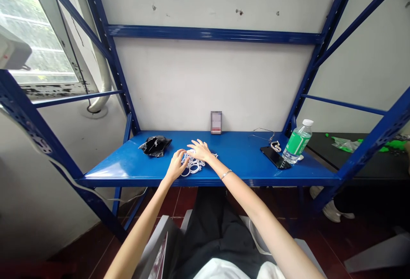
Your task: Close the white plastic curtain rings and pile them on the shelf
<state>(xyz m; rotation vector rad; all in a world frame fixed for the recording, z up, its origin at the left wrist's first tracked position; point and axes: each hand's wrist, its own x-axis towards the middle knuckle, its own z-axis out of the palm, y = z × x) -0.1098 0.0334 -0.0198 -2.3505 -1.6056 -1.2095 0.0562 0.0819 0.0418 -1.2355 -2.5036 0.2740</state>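
While, in the head view, our left hand [177, 165] curls at the left edge of the white ring-shaped pieces [193, 169] on the blue tabletop [121, 161], our right hand [200, 151] spreads over their far side; whether either grips one, we cannot tell. Left of them sits a crumpled black plastic bag [156, 147], contents hidden. Rightward, a green-labelled plastic bottle [297, 143] holds clear liquid beside a black smartphone [274, 158].

Two hands, left [176, 165] and right [199, 151]; one heap of white ring-shaped pieces [194, 164], too tangled to count; one black plastic bag [155, 146], water bottle [297, 144], smartphone [274, 158], bracelet [226, 174], bench [237, 165].
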